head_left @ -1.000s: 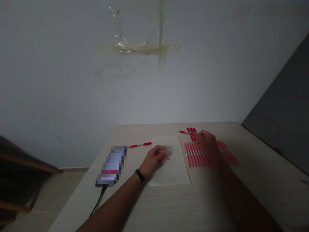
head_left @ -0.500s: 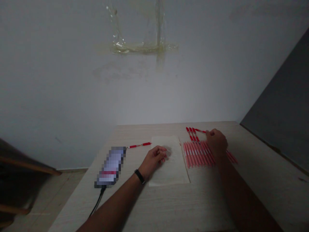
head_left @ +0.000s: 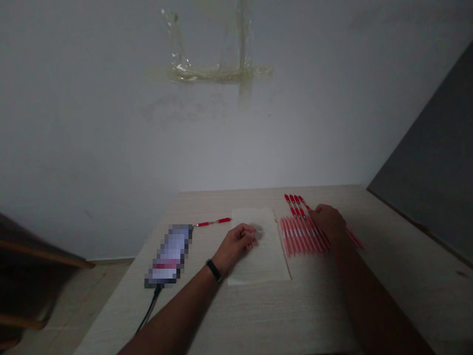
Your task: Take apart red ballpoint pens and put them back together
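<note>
My right hand point(head_left: 328, 221) pinches the near end of a red pen point(head_left: 303, 201) with a clear middle. That pen slants beside three similar red pens point(head_left: 293, 206) lying in a row at the back right of the table. Under and beside this hand, a row of several pale red, pen-like sticks point(head_left: 301, 236) lies side by side; the hand hides part of it. My left hand point(head_left: 236, 241), with a black wristband, rests on a pale sheet point(head_left: 258, 271), fingers loosely bent and nothing visible in them. A blurred grey patch shows by its fingertips.
One more red pen point(head_left: 213, 223) lies left of the sheet, its tip close to a phone point(head_left: 170, 254) with a blurred screen. A black cable point(head_left: 148, 313) runs from the phone toward the front edge. The wall point(head_left: 229, 148) rises behind the table.
My right hand has moved slightly left and toward me, turning the held pen from nearly crosswise to lie along the three red pens. My left hand has stayed in place.
</note>
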The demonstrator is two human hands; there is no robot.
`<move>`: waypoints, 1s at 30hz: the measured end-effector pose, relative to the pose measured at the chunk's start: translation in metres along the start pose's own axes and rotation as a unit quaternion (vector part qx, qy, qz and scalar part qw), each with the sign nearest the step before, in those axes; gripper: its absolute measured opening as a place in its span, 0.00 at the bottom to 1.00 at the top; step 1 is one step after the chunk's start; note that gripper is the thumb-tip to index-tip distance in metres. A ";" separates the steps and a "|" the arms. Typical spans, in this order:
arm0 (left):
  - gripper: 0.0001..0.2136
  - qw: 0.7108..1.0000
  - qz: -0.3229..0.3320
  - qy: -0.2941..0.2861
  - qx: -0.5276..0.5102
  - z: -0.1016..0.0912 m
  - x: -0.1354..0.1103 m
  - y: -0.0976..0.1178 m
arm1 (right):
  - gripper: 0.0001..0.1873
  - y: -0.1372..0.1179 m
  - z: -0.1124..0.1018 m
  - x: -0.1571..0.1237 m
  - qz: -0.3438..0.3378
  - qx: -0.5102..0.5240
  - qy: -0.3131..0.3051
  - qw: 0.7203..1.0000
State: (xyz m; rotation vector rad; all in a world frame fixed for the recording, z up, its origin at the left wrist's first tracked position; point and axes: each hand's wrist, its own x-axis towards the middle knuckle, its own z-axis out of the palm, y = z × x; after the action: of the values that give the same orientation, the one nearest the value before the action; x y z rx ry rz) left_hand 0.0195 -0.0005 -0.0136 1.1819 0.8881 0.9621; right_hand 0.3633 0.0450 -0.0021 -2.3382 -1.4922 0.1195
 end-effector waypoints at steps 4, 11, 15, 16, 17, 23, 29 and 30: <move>0.16 1.000 0.000 -0.005 0.012 0.000 0.000 0.000 | 0.14 0.001 0.001 0.000 -0.013 -0.004 -0.029 0.999; 0.17 0.999 0.007 -0.023 0.030 -0.002 0.000 -0.002 | 0.14 0.001 0.006 0.002 -0.033 -0.018 -0.041 0.998; 0.17 0.999 0.012 -0.032 0.038 -0.002 0.000 -0.001 | 0.16 0.002 0.006 0.003 -0.028 -0.021 -0.046 0.998; 0.17 0.999 0.014 -0.033 0.039 -0.002 -0.001 0.000 | 0.17 0.002 0.006 0.003 -0.022 -0.020 -0.046 0.998; 0.17 0.999 0.016 -0.034 0.037 -0.002 -0.001 0.000 | 0.17 0.002 0.005 0.003 -0.018 -0.018 -0.042 0.999; 0.17 0.999 0.013 -0.031 0.026 -0.001 -0.002 0.001 | 0.10 0.001 0.004 0.004 -0.044 0.026 0.014 0.999; 0.18 0.999 0.011 -0.032 0.026 -0.001 -0.002 0.001 | 0.09 0.006 0.013 0.009 -0.069 0.038 -0.005 0.997; 0.18 0.999 0.013 -0.033 0.028 -0.001 -0.003 0.001 | 0.09 0.007 0.015 0.010 -0.068 0.038 -0.008 0.997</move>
State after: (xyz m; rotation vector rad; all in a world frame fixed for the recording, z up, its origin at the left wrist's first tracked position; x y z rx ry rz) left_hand 0.0179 -0.0026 -0.0127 1.2675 0.8543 0.9191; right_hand 0.3696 0.0547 -0.0170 -2.1751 -1.6207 0.1573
